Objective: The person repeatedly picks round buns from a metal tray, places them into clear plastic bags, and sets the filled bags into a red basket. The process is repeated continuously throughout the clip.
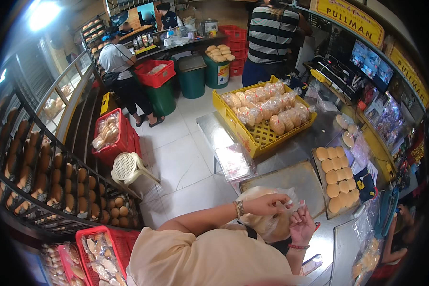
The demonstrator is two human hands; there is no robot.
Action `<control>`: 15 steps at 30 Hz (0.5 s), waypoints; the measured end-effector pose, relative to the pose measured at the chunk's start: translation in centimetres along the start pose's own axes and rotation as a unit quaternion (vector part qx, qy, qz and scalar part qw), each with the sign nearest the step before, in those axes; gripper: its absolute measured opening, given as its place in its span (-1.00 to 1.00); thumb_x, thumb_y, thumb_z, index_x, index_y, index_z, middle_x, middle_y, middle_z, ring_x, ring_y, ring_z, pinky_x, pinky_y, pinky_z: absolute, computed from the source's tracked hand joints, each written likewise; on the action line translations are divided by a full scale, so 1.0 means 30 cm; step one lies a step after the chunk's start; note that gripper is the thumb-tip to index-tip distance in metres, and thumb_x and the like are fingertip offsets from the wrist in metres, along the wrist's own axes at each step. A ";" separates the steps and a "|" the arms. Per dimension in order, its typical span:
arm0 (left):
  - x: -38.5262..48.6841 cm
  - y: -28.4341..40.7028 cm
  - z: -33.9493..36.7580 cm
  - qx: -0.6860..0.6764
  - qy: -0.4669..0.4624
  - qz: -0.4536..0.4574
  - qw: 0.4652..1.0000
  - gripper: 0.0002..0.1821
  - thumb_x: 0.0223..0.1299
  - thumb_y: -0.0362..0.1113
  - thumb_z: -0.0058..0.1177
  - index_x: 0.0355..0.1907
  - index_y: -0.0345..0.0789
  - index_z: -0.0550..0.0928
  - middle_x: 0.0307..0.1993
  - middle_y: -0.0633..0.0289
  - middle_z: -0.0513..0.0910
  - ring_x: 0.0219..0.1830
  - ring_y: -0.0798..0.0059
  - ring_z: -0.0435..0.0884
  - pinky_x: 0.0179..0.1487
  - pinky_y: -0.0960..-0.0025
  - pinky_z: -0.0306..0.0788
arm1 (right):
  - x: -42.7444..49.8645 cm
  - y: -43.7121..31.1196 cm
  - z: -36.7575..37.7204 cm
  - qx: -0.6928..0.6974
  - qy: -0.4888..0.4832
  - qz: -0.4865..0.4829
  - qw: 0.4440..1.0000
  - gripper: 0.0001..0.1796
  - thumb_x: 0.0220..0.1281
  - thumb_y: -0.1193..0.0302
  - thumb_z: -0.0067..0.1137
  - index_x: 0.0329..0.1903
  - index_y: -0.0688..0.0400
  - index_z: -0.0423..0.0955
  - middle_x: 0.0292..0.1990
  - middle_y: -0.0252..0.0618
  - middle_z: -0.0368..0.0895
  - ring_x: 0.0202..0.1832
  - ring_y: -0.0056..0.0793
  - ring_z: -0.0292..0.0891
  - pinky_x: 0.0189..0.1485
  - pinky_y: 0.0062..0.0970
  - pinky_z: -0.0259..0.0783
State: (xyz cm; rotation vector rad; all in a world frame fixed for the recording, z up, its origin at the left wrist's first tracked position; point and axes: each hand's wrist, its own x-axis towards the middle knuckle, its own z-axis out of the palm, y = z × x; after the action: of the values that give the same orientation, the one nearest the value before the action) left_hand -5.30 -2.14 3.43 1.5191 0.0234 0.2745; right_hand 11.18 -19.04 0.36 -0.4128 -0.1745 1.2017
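A clear plastic bag of pale buns (273,223) is in front of my body, at the near edge of the metal table (271,162). My left hand (271,204), with a bracelet at its wrist, reaches over the bag, its fingertips pinched on the plastic. Close by on the right, my right hand (302,225) has curled fingers at the same gathered plastic; a red beaded bracelet circles that wrist. Just beyond the bag lies a worn metal baking sheet (289,182). Beside it, a tray (316,161) carries rows of round golden buns (338,175).
Bagged buns fill much of a yellow crate (232,132). A stack of plastic bags (234,164) lies left of the sheet, a phone (311,264) at lower right. Left stand a plastic stool (127,168), red crates (107,143) and a bread rack (68,182). Several people are nearby.
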 end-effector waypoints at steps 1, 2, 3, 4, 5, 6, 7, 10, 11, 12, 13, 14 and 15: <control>-0.001 0.000 0.010 0.130 0.032 0.030 0.991 -0.71 0.25 -0.39 0.01 0.04 -0.31 0.51 -0.13 0.12 0.54 0.01 0.40 0.50 0.07 0.35 0.36 | 0.001 0.014 0.025 0.015 0.019 -0.007 1.000 -0.57 0.33 0.41 0.03 0.21 0.23 0.32 -0.07 -0.17 0.58 -0.36 -0.55 0.32 -0.27 -0.57 0.30; -0.001 -0.002 0.013 0.256 0.046 0.075 0.963 -0.70 0.24 -0.41 0.00 0.04 -0.32 0.50 -0.11 0.10 0.54 0.02 0.37 0.51 0.06 0.35 0.37 | 0.003 0.027 0.048 0.033 0.037 -0.008 0.999 -0.49 0.33 0.41 0.01 0.31 0.23 0.25 -0.01 -0.13 0.57 -0.36 -0.54 0.32 -0.26 -0.57 0.32; 0.000 -0.006 0.011 0.375 0.061 0.109 0.919 -0.69 0.23 -0.42 0.00 0.05 -0.32 0.49 -0.09 0.09 0.55 0.03 0.34 0.52 0.04 0.35 0.38 | 0.005 0.042 0.067 0.007 0.032 -0.014 0.999 -0.45 0.32 0.43 0.02 0.34 0.22 0.20 0.01 -0.11 0.57 -0.34 -0.54 0.34 -0.24 -0.58 0.34; 0.001 -0.009 0.014 0.386 0.062 0.095 0.916 -0.68 0.20 -0.45 -0.01 0.04 -0.32 0.49 -0.09 0.08 0.56 0.00 0.30 0.54 0.02 0.34 0.40 | 0.004 0.051 0.083 -0.016 0.027 -0.017 0.999 -0.41 0.31 0.46 0.03 0.37 0.21 0.16 0.04 -0.08 0.56 -0.33 -0.54 0.35 -0.21 -0.59 0.35; 0.003 -0.011 0.013 0.396 0.065 0.074 0.913 -0.67 0.17 -0.48 -0.01 0.03 -0.32 0.49 -0.10 0.06 0.57 -0.03 0.26 0.55 -0.01 0.34 0.41 | 0.007 0.061 0.095 -0.039 0.021 -0.021 0.999 -0.37 0.30 0.48 0.03 0.41 0.20 0.12 0.07 -0.05 0.55 -0.31 -0.54 0.37 -0.18 -0.59 0.37; 0.004 -0.014 0.015 0.407 0.064 0.035 0.911 -0.65 0.14 -0.51 -0.02 0.02 -0.32 0.48 -0.10 0.05 0.58 -0.06 0.22 0.57 -0.04 0.33 0.43 | 0.009 0.073 0.104 -0.087 0.011 -0.021 0.996 -0.36 0.27 0.53 0.05 0.40 0.20 0.12 0.05 -0.07 0.55 -0.29 -0.54 0.39 -0.16 -0.60 0.38; 0.007 -0.014 0.013 0.340 0.084 0.021 0.936 -0.64 0.12 -0.53 -0.02 0.02 -0.32 0.49 -0.15 0.05 0.60 -0.11 0.21 0.58 -0.07 0.33 0.43 | 0.013 0.081 0.111 -0.134 0.002 -0.022 0.991 -0.35 0.24 0.57 0.06 0.39 0.20 0.12 0.04 -0.09 0.55 -0.28 -0.54 0.40 -0.14 -0.60 0.39; 0.011 -0.009 0.006 0.176 0.109 -0.053 0.977 -0.63 0.06 -0.57 0.00 -0.02 -0.31 0.51 -0.30 0.06 0.63 -0.23 0.20 0.61 -0.16 0.31 0.45 | 0.024 0.098 0.126 -0.334 -0.029 -0.064 0.940 -0.40 0.17 0.66 0.10 0.29 0.22 0.22 -0.06 -0.18 0.57 -0.25 -0.55 0.43 -0.10 -0.62 0.40; 0.013 -0.008 0.000 0.149 0.100 -0.059 0.982 -0.64 0.04 -0.58 0.02 -0.05 -0.32 0.54 -0.35 0.07 0.63 -0.25 0.21 0.61 -0.17 0.30 0.45 | 0.026 0.101 0.131 -0.416 -0.041 -0.075 0.905 -0.43 0.15 0.68 0.11 0.25 0.23 0.26 -0.11 -0.21 0.58 -0.24 -0.55 0.44 -0.10 -0.62 0.40; 0.015 -0.007 -0.007 0.122 0.091 -0.064 0.986 -0.65 0.01 -0.58 0.04 -0.07 -0.33 0.56 -0.39 0.08 0.63 -0.27 0.21 0.62 -0.19 0.29 0.45 | 0.027 0.097 0.139 -0.503 -0.070 -0.070 0.859 -0.49 0.13 0.67 0.12 0.18 0.23 0.30 -0.17 -0.24 0.57 -0.26 -0.55 0.44 -0.12 -0.62 0.39; 0.017 -0.008 -0.015 0.185 0.055 -0.037 0.980 -0.68 0.00 -0.57 0.06 -0.12 -0.34 0.58 -0.40 0.09 0.63 -0.26 0.22 0.62 -0.18 0.29 0.45 | 0.028 0.092 0.148 -0.591 -0.098 -0.057 0.799 -0.55 0.12 0.66 0.14 0.11 0.24 0.34 -0.24 -0.26 0.56 -0.27 -0.55 0.45 -0.14 -0.62 0.39; 0.020 -0.011 -0.022 0.248 0.018 -0.010 0.968 -0.72 -0.01 -0.56 0.08 -0.16 -0.35 0.60 -0.41 0.09 0.63 -0.25 0.22 0.62 -0.18 0.29 0.45 | 0.029 0.087 0.159 -0.669 -0.087 -0.029 0.737 -0.60 0.11 0.65 0.16 0.04 0.24 0.38 -0.31 -0.28 0.55 -0.29 -0.55 0.45 -0.15 -0.61 0.38; 0.022 -0.017 -0.027 0.312 -0.013 0.009 0.950 -0.75 -0.02 -0.55 0.10 -0.20 -0.37 0.62 -0.42 0.10 0.64 -0.24 0.23 0.62 -0.17 0.29 0.45 | 0.030 0.081 0.170 -0.706 -0.093 -0.054 0.700 -0.66 0.10 0.64 0.15 -0.02 0.24 0.39 -0.36 -0.27 0.51 -0.31 -0.51 0.45 -0.17 -0.57 0.38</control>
State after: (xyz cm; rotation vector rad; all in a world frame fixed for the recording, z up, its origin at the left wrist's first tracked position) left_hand -4.72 -1.23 2.99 2.1535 0.0820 0.2742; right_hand 7.64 -16.37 3.98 -1.5941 -1.3319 0.7649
